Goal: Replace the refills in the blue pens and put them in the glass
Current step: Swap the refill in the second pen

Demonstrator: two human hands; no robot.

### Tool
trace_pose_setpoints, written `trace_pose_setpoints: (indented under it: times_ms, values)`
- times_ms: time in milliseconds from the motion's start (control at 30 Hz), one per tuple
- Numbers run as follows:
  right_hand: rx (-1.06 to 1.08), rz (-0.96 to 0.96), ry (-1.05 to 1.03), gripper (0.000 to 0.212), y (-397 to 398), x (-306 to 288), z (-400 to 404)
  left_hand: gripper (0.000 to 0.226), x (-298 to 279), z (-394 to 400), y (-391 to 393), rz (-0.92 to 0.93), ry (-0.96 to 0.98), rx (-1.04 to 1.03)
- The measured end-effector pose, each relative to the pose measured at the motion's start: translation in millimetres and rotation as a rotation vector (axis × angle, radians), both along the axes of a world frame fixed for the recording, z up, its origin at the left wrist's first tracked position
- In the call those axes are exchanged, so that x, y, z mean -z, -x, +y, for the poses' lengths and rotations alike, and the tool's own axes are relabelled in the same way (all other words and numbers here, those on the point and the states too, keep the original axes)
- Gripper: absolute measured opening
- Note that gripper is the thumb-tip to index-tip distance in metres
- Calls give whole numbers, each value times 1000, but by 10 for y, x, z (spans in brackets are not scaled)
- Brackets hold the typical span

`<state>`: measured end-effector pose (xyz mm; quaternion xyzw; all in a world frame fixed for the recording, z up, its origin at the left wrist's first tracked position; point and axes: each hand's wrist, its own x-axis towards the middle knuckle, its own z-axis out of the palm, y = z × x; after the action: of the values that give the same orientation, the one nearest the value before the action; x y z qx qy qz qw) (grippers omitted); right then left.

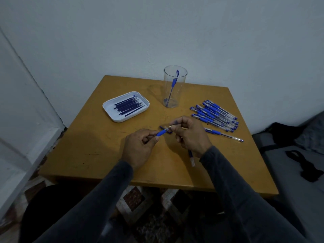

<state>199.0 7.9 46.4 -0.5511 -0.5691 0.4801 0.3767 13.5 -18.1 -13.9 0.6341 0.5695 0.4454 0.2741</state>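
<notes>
My left hand grips a blue pen by its rubber grip, tip pointing right. My right hand pinches the pen's tip end with thumb and forefinger; its other fingers hold a pen barrel or cap that sticks out below the palm. A tall clear glass at the back of the table holds one blue pen. A white tray at the left holds several dark blue refills. A pile of several blue pens lies at the right, with one single pen nearer me.
The wooden table stands against a white wall in a corner. A small blue part lies on the table behind my hands. A dark bag and strap rest on a grey surface at the right. Patterned floor shows below.
</notes>
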Motion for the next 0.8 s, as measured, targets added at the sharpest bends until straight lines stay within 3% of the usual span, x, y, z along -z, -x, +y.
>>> trace_pose_setpoints:
  times_ms: [167,333,467,533,633,800]
  values:
    - [-27,-36,16,8,11,29,5,22,-15,-13,2,-10,-19,13]
    - [24,-225,-47,50,29,69,64,21,-24,-19,-6,-17,-51,7]
    - [-89,-89,-34,11,-48,52,58,20,7,-6,10,0,-46,15]
    - [-99,-125,-38,15,-61,73,64,20,11,-6,7,2,-47,19]
    - [-25,-194,-13,48,-19,74,76,20,11,-8,1,-9,-48,17]
    - [-110,-128,-49,22,-51,61,86,20,3,-9,2,-10,-51,27]
